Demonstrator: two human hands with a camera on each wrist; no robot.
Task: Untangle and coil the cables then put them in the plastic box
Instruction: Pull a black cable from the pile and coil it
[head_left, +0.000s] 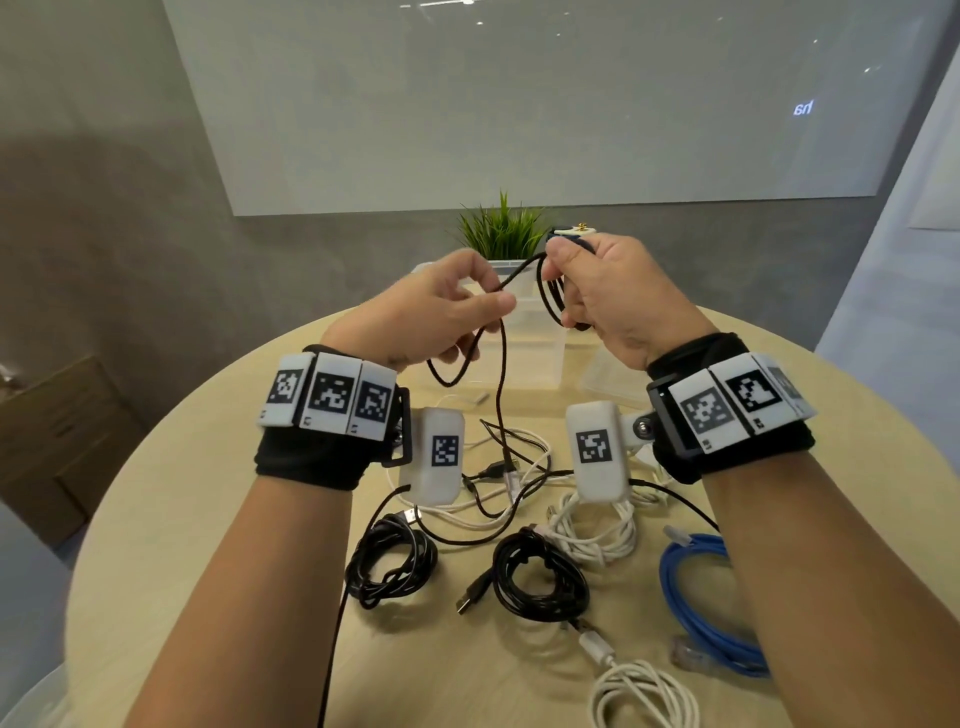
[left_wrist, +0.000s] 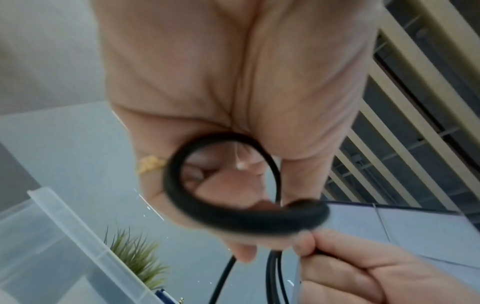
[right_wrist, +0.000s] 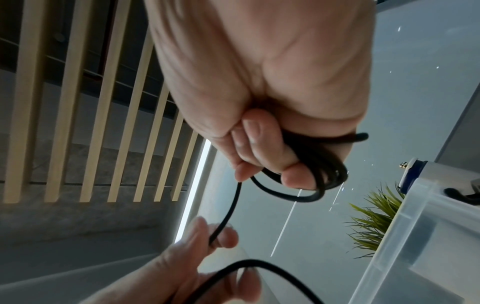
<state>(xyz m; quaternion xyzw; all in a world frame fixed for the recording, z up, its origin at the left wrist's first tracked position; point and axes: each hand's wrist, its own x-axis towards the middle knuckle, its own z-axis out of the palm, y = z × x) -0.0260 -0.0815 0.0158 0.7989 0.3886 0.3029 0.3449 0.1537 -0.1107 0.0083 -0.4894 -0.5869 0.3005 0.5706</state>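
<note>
right hand (head_left: 618, 291) grips black cable (head_left: 501, 364) loops – left hand (head_left: 441, 312) pinches its strand

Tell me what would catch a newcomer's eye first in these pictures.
First, the two raised hands at centre: the right hand grips a few finished loops of a black cable, while the left hand pinches the strand that feeds it. Below them, coiled black, white and blue cables lie on the round wooden table. Behind the hands stands the clear plastic box.
</note>
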